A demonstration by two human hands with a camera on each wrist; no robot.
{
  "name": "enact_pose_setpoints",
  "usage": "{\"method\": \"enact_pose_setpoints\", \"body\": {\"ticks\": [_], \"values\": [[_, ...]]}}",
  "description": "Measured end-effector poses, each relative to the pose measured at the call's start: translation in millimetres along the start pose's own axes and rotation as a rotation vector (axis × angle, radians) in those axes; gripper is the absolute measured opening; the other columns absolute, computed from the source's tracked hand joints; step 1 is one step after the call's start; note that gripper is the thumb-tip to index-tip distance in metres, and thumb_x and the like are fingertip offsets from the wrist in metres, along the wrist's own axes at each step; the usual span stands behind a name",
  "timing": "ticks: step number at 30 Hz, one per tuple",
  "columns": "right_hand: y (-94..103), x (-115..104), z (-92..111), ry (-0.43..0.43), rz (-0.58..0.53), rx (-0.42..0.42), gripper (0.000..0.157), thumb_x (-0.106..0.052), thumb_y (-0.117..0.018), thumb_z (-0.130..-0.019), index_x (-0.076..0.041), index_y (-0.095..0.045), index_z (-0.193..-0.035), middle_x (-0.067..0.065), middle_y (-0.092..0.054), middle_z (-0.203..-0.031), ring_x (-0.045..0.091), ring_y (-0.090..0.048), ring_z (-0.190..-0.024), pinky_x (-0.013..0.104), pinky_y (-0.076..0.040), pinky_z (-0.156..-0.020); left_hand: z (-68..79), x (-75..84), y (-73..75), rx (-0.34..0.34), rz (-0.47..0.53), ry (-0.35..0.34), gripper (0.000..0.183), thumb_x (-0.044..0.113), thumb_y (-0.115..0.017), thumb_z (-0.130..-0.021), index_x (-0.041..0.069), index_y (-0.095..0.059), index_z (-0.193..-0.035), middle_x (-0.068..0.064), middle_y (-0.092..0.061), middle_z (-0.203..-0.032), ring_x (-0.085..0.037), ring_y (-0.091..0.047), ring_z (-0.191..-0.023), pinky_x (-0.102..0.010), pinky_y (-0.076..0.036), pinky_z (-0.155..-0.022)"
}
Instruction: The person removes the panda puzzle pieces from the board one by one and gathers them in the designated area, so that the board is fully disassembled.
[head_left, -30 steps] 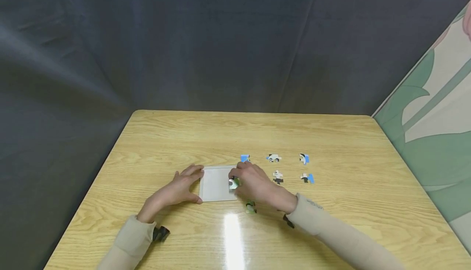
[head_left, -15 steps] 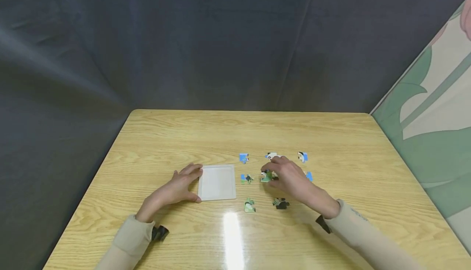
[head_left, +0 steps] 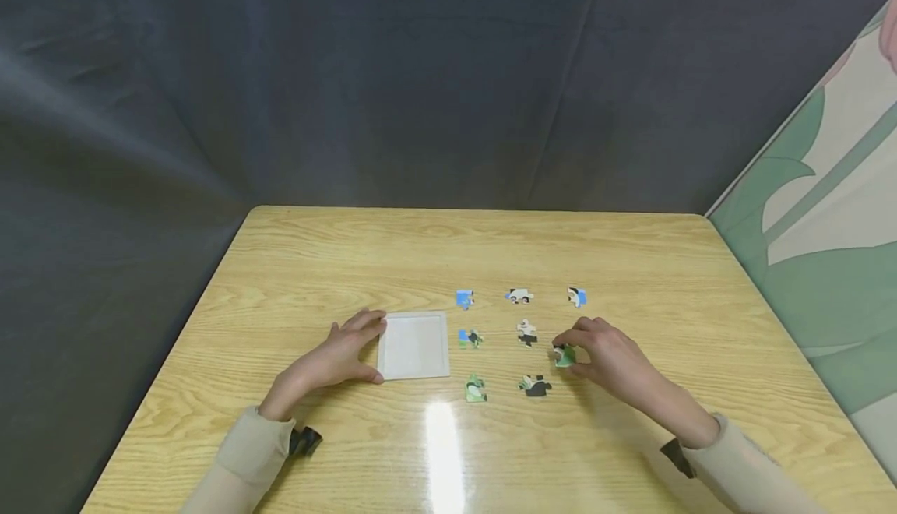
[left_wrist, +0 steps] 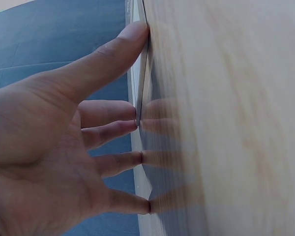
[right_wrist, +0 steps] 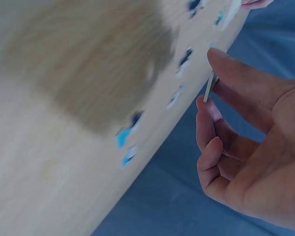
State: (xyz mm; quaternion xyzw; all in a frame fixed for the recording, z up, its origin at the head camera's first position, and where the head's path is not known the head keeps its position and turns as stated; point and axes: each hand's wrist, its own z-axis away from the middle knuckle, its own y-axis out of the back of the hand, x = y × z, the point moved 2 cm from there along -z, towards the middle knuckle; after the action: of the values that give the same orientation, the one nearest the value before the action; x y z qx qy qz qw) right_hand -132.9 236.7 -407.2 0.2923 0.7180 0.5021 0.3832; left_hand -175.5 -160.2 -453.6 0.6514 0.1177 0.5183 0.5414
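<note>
In the head view, my right hand [head_left: 613, 360] pinches a green-and-white jigsaw piece [head_left: 564, 356] between thumb and fingertips, right of the other pieces. The right wrist view has this piece [right_wrist: 209, 87] edge-on, raised off the table. My left hand [head_left: 341, 356] touches the left side of a shallow white square tray [head_left: 413, 313], thumb at its near corner and a finger at its far corner. Those fingers [left_wrist: 119, 164] are spread and fairly straight in the left wrist view, tips at the tray's edge. Nothing lies in the tray.
Several loose pieces lie in rough rows right of the tray, among them a blue one [head_left: 465, 298], a panda-eyed one [head_left: 519, 296] and a black-and-green one [head_left: 536, 386]. The wooden table [head_left: 336, 253] ends at a dark curtain [head_left: 420, 86] behind.
My right hand has moved right, from over the tray's right edge past the middle column of pieces, carrying the green-and-white jigsaw piece. The left hand has stayed at the tray.
</note>
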Motion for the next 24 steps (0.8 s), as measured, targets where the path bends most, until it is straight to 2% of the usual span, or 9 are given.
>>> {"method": "enact_pose_setpoints", "body": {"ticks": [10,17,24], "values": [[0.2,21,27,-0.032,-0.001,-0.071,0.04,-0.004,-0.087,-0.06,-0.012,-0.075,-0.097,-0.002,-0.065,-0.088,0.015,-0.057,-0.078,0.027,-0.05,-0.062,0.0,-0.2,1.4,0.004,0.017,0.008,0.087,0.028,-0.082,-0.074,-0.007,-0.041,-0.142,-0.019,-0.025,-0.155,-0.044,-0.013,-0.143,-0.078,-0.009,-0.1],[-2.6,29,34,-0.054,-0.07,-0.134,0.036,-0.007,-0.086,-0.064,-0.011,-0.075,-0.099,-0.004,-0.065,-0.089,0.013,-0.055,-0.076,0.023,-0.046,-0.06,-0.2,0.3,0.3,0.01,0.016,0.005,0.086,0.027,-0.082,-0.074,-0.007,-0.041,-0.141,-0.019,-0.026,-0.154,-0.043,-0.014,-0.143,-0.078,-0.009,-0.099],[-4.4,32,38,-0.05,-0.096,-0.156,0.036,-0.006,-0.085,-0.066,-0.008,-0.075,-0.1,-0.004,-0.064,-0.091,0.011,-0.054,-0.077,0.022,-0.046,-0.06,-0.5,0.9,0.1,0.003,0.019,0.012,0.086,0.026,-0.082,-0.074,-0.007,-0.041,-0.141,-0.018,-0.025,-0.155,-0.043,-0.013,-0.143,-0.078,-0.009,-0.1]]}}
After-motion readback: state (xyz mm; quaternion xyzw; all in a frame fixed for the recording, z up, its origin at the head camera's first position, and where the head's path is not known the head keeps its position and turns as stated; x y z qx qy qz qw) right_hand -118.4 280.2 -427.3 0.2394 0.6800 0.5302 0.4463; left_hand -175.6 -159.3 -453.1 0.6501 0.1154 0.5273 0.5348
